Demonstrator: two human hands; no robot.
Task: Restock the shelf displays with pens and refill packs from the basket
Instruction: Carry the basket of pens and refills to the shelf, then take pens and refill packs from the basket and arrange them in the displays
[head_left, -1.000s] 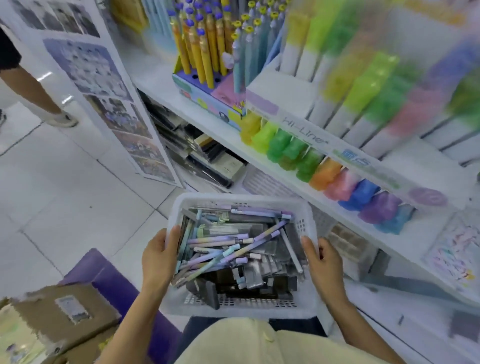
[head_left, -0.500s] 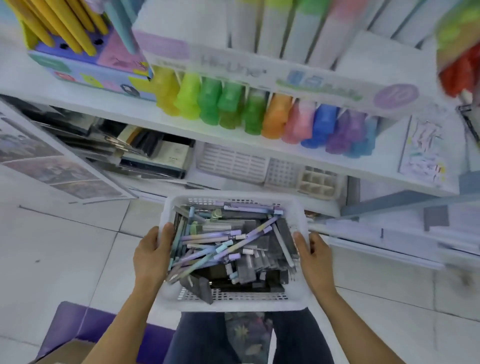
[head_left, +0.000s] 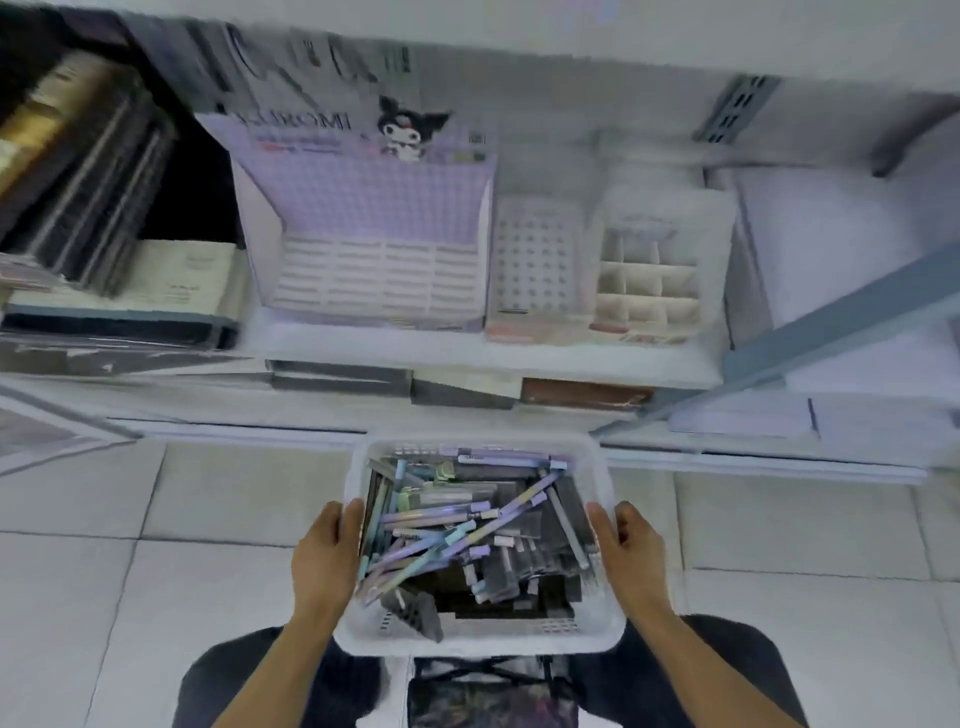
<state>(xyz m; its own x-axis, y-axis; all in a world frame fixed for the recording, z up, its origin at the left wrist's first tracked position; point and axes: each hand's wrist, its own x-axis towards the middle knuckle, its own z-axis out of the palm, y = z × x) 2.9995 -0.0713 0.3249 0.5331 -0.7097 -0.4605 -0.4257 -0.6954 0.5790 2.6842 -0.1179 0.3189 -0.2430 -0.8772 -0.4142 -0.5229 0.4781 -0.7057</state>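
Right now both hands clamp a white plastic basket (head_left: 470, 646) from its two sides and hold it above the tiled floor (head_left: 156, 571), in front of the person's lap. The left hand (head_left: 324, 561) grips the left wall with its thumb hooked over the rim; the right hand (head_left: 631, 556) grips the right wall the same way, and the other fingers of both go out of sight beneath the rim. Inside the basket, pastel purple and blue pens (head_left: 431, 518) lie criss-crossed on top of dark, see-through refill packs (head_left: 506, 569) that fill the lower and right part. Just beyond the basket's far edge runs a low white shelf (head_left: 467, 348). On it stands a purple checked display box (head_left: 374, 208) with a cartoon figure on its header and rows of slots in its base. Beside that, to the right, sit a flat tray dotted with holes (head_left: 535, 260) and a white divided organiser (head_left: 647, 291), the two touching. Stacked notebooks (head_left: 78, 182) crowd the shelf's left end. Everything is motion-blurred, so the print on the packaging cannot be read.
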